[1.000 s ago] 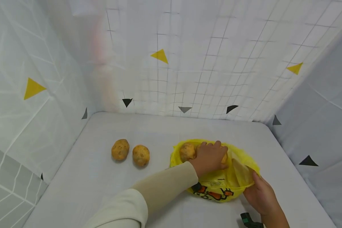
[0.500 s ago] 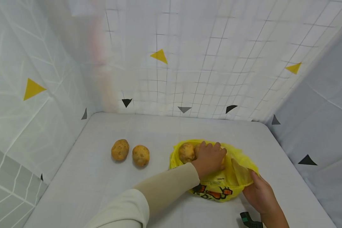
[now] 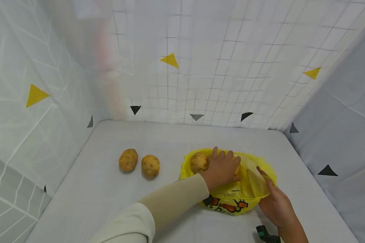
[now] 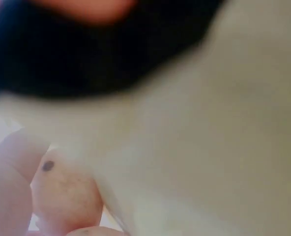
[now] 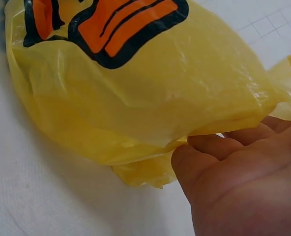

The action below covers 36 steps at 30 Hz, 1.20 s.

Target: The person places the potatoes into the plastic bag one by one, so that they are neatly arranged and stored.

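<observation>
An open yellow plastic bag point(image 3: 223, 204) with an orange and black print sits right of the middle of the table. My left hand point(image 3: 220, 170) reaches inside, its fingers spread over the potatoes. One potato point(image 3: 198, 163) shows left of that hand; another potato point(image 3: 237, 170) is partly covered beneath the fingers. In the left wrist view, a blurred sleeve point(image 4: 224, 137) hides most of the hand. My right hand point(image 3: 276, 206) holds the bag's right rim between thumb and fingers, one finger raised along it. The bag's side point(image 5: 135, 113) bulges next to this hand in the right wrist view.
Two more potatoes, a left one point(image 3: 128, 160) and a rounder one point(image 3: 150, 166), lie on the white table point(image 3: 88, 189) left of the bag. A dark device point(image 3: 266, 234) is beside my right wrist. White sheets point(image 3: 200, 77) enclose the back and sides.
My left hand's fingers have spread and lifted, the index finger most, while the hand stays in the bag. One right-hand finger has risen above the rim. The two outside potatoes stay in place.
</observation>
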Motion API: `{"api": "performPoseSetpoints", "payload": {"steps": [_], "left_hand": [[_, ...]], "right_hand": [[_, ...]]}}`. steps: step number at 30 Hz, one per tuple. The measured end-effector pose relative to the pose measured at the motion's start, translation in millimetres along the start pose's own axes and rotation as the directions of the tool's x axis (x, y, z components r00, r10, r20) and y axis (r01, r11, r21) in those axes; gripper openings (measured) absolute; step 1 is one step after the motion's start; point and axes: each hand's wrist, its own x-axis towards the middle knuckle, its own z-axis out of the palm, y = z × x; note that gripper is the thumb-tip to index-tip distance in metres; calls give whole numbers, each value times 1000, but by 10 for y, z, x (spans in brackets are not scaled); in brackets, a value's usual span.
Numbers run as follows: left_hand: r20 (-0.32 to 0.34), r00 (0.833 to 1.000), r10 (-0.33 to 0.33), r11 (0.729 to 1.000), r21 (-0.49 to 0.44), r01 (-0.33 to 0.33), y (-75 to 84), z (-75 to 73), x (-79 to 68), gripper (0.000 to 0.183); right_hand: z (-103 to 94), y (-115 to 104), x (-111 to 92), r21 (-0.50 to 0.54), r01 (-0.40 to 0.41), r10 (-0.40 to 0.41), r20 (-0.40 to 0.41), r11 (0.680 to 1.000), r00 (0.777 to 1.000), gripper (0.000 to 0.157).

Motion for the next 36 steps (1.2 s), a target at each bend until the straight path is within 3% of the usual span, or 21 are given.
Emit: {"api": "performPoseSetpoints", "payload": {"steps": [10,15,22,30,34,36], "left_hand": [[-46,999,-4,1000,-31,3,-77,-44,-128,82],[-21,999,-46,995,-85,44,-143,-78,-149,86],[-43,995,-90,977,-198,80,-312,-196,-305,87],[-71,983,-169,920,-369,131,-636,-348,-524,84],[-47,972,-229,860,-477,180,-857,-424,-685,83],[-28,964,-266,814,-542,209,-992,-464,-791,83]], "right_hand": [[-23,38,44,49,27,-29,37,998,999,56],[-14,54,62,53,63,-65,50,997,997,56],[34,22,40,28,59,-59,-19,998,998,56],[93,-4,57,-67,104,-113,-155,992,982,56],[143,-15,93,-66,107,-121,-253,992,960,56],[171,-28,118,-50,105,-115,-295,993,949,56]]}}
